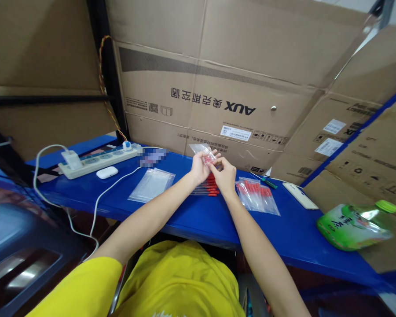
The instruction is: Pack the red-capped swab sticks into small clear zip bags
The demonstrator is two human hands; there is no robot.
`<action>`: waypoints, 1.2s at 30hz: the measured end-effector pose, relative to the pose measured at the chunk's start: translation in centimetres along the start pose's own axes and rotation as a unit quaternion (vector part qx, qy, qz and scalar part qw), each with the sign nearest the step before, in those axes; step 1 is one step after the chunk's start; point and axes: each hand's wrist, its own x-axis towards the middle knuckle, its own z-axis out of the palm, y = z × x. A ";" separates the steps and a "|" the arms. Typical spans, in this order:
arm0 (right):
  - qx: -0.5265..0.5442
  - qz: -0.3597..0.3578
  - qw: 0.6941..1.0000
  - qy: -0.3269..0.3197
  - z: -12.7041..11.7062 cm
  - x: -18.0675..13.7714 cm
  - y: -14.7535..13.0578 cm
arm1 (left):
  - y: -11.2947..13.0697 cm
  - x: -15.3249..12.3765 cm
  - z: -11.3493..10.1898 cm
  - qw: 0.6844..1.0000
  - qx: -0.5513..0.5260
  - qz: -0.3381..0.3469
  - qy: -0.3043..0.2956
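Both of my hands are on one clear plastic bag (198,149), held up over the middle of the blue table. My left hand (200,167) supports it from the left, and my right hand (225,174) pinches its lower right part. Something red shows through the plastic by the fingers, too small to name. Under the hands lies a row of thin rods with red ends (212,192), partly hidden. To the left is a stack of flat clear bags (152,185). On the right, several clear bags with red-ended pieces inside (255,193) overlap each other.
A power strip (100,160) with a plugged-in charger and a white case (107,172) are at the left, with white cables over the table edge. A screwdriver (268,182), a white phone (300,195) and a green-labelled bottle (353,226) are at the right. Cardboard (218,79) walls the back.
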 end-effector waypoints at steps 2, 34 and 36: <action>-0.015 0.002 1.000 0.015 0.0 0.0 0.0 | -0.2 0.0 -0.1 1.000 -0.002 -0.002 -0.003; -0.113 0.040 0.971 -0.206 -3.3 2.4 6.1 | 4.1 2.0 -1.5 0.990 -0.004 0.061 0.129; -0.077 0.033 0.979 -0.185 -3.7 2.6 5.6 | 4.5 2.2 -1.6 0.989 -0.020 0.066 0.131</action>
